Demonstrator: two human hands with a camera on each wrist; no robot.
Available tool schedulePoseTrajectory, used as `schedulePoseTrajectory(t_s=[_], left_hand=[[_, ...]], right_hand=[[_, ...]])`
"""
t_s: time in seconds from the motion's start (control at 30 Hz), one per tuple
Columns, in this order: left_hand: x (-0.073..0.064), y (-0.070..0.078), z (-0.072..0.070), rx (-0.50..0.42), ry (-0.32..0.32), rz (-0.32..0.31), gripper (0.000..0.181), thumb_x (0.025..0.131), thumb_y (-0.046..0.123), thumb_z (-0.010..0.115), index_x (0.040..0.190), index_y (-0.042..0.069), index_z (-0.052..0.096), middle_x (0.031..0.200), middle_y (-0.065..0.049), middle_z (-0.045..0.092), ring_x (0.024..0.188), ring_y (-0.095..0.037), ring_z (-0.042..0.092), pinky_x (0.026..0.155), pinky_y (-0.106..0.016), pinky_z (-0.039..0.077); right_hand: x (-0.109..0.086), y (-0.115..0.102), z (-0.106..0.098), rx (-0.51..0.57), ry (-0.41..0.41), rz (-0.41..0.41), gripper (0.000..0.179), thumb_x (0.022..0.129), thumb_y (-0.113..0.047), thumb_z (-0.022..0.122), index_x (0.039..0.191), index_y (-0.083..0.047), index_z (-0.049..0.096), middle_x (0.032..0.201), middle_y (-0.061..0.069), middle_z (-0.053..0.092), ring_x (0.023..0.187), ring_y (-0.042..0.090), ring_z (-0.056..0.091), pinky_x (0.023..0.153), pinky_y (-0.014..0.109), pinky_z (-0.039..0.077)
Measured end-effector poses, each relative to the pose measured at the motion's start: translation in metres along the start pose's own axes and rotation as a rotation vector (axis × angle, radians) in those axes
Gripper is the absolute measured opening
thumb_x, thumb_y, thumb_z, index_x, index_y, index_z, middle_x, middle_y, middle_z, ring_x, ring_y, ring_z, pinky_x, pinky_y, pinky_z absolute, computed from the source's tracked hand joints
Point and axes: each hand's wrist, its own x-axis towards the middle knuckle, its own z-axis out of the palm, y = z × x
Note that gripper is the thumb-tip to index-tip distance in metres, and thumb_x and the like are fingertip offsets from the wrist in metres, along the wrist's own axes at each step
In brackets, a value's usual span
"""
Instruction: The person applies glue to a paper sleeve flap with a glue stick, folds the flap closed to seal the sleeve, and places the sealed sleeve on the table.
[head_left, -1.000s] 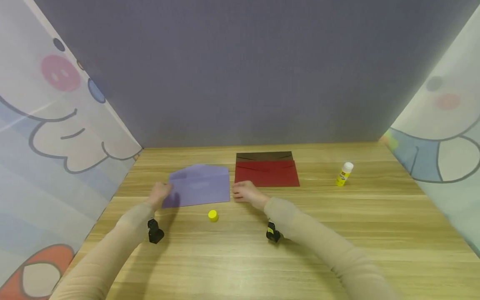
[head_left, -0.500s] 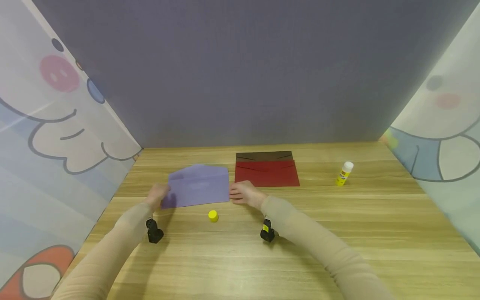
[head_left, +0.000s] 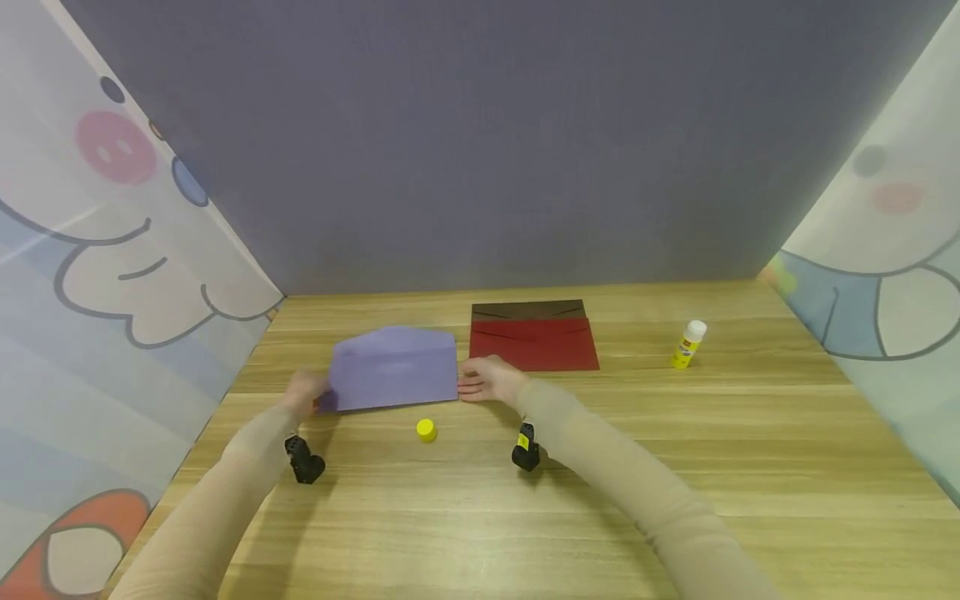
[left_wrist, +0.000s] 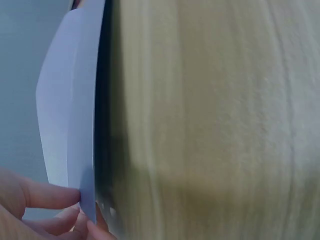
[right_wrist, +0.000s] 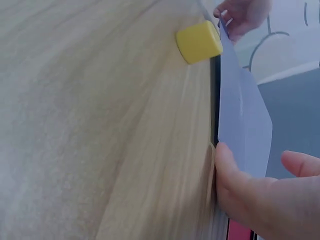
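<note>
A purple envelope (head_left: 397, 371) with its pointed flap unfolded away from the person is on the left half of the table. My left hand (head_left: 303, 393) pinches its left end, thumb on top and a finger below, as the left wrist view shows. Dark shadow shows under the envelope's near edge. At the opposite end, my right hand (head_left: 491, 379) touches the envelope's right edge with its fingertips, the thumb held apart in the right wrist view. A small yellow cap (head_left: 426, 430) stands just in front of the envelope.
Behind the right hand lies a red envelope (head_left: 534, 346), overlapping a dark brown envelope (head_left: 528, 311). A yellow and white glue stick (head_left: 688, 344) stands farther right. A grey panel (head_left: 517, 150) rises behind the wooden table (head_left: 450, 517), with cartoon-printed sheets at both sides.
My right hand has slid slightly left to meet the envelope's right edge. The left hand has shifted a little left, and the envelope's left end has moved with it.
</note>
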Motion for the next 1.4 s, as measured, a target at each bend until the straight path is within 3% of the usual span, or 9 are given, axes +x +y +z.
schedulePoseTrajectory(t_s=[0.13, 0.2, 0.27, 0.37, 0.53, 0.67, 0.77, 1.1, 1.4], left_hand=[[-0.073, 0.058, 0.016, 0.004, 0.047, -0.061, 0.004, 0.081, 0.001, 0.047, 0.079, 0.000, 0.044, 0.074, -0.005, 0.038, 0.063, -0.015, 0.037, 0.055, -0.028, 0.037], [-0.095, 0.076, 0.021, -0.017, 0.030, -0.059, 0.010, 0.083, -0.001, 0.043, 0.090, -0.008, 0.044, 0.084, -0.011, 0.040, 0.070, -0.018, 0.039, 0.058, -0.025, 0.038], [-0.105, 0.086, 0.022, -0.030, 0.005, -0.055, 0.020, 0.085, -0.001, 0.040, 0.101, -0.013, 0.042, 0.093, -0.013, 0.038, 0.077, -0.019, 0.039, 0.065, -0.026, 0.040], [-0.104, 0.091, 0.021, -0.051, -0.005, -0.042, 0.022, 0.085, 0.000, 0.041, 0.103, -0.012, 0.046, 0.092, -0.010, 0.042, 0.077, -0.017, 0.041, 0.068, -0.026, 0.041], [-0.102, 0.098, 0.023, -0.095, 0.003, -0.041, 0.028, 0.087, 0.000, 0.043, 0.112, -0.011, 0.046, 0.072, 0.002, 0.046, 0.060, -0.007, 0.044, 0.063, -0.022, 0.042], [-0.106, 0.103, 0.031, -0.100, -0.019, -0.029, 0.039, 0.087, 0.000, 0.045, 0.123, -0.013, 0.039, 0.075, 0.002, 0.048, 0.061, -0.006, 0.046, 0.065, -0.023, 0.044], [-0.103, 0.100, 0.038, -0.143, -0.069, 0.004, 0.037, 0.084, 0.001, 0.053, 0.119, -0.010, 0.047, 0.076, -0.001, 0.051, 0.062, -0.009, 0.048, 0.064, -0.024, 0.045], [-0.138, 0.123, 0.080, -0.104, -0.067, 0.078, 0.040, 0.087, 0.001, 0.050, 0.123, -0.014, 0.042, 0.076, 0.003, 0.056, 0.063, -0.005, 0.052, 0.062, -0.020, 0.048], [-0.149, 0.119, 0.119, -0.092, -0.071, 0.169, 0.032, 0.085, 0.000, 0.054, 0.112, -0.016, 0.050, 0.073, -0.004, 0.059, 0.060, -0.009, 0.053, 0.059, -0.023, 0.050]], right_hand=[[0.002, -0.002, -0.003, 0.057, 0.005, 0.021, 0.042, 0.091, -0.008, 0.044, 0.129, 0.009, 0.034, 0.123, 0.031, 0.040, 0.115, 0.038, 0.042, 0.094, 0.043, 0.039], [0.001, -0.003, -0.004, 0.053, 0.006, 0.014, 0.041, 0.090, -0.006, 0.045, 0.127, 0.009, 0.036, 0.122, 0.030, 0.041, 0.115, 0.038, 0.042, 0.093, 0.042, 0.040], [-0.001, -0.005, -0.004, 0.039, 0.012, 0.002, 0.039, 0.090, -0.004, 0.046, 0.125, 0.010, 0.039, 0.122, 0.030, 0.042, 0.114, 0.037, 0.043, 0.093, 0.041, 0.040], [-0.002, -0.008, -0.007, 0.040, 0.031, -0.011, 0.037, 0.089, -0.002, 0.047, 0.124, 0.009, 0.042, 0.120, 0.028, 0.044, 0.112, 0.037, 0.044, 0.092, 0.039, 0.042], [-0.007, -0.012, -0.014, 0.012, 0.058, -0.054, 0.033, 0.087, 0.003, 0.047, 0.119, 0.013, 0.046, 0.110, 0.025, 0.050, 0.100, 0.032, 0.052, 0.088, 0.038, 0.045], [-0.020, -0.015, -0.024, -0.097, 0.054, -0.122, 0.034, 0.086, 0.008, 0.047, 0.119, 0.014, 0.046, 0.108, 0.024, 0.052, 0.088, 0.026, 0.055, 0.088, 0.037, 0.045], [-0.030, -0.017, -0.035, -0.181, 0.072, -0.169, 0.036, 0.085, 0.008, 0.049, 0.120, 0.012, 0.046, 0.108, 0.023, 0.052, 0.085, 0.023, 0.056, 0.086, 0.036, 0.047], [-0.065, -0.019, -0.075, -0.256, 0.165, -0.267, 0.039, 0.082, 0.008, 0.053, 0.120, 0.013, 0.045, 0.088, 0.011, 0.057, 0.069, 0.011, 0.057, 0.074, 0.030, 0.052], [-0.102, -0.012, -0.113, -0.348, 0.151, -0.294, 0.043, 0.086, 0.002, 0.051, 0.124, 0.016, 0.038, 0.103, 0.017, 0.052, 0.078, 0.011, 0.057, 0.079, 0.030, 0.050]])
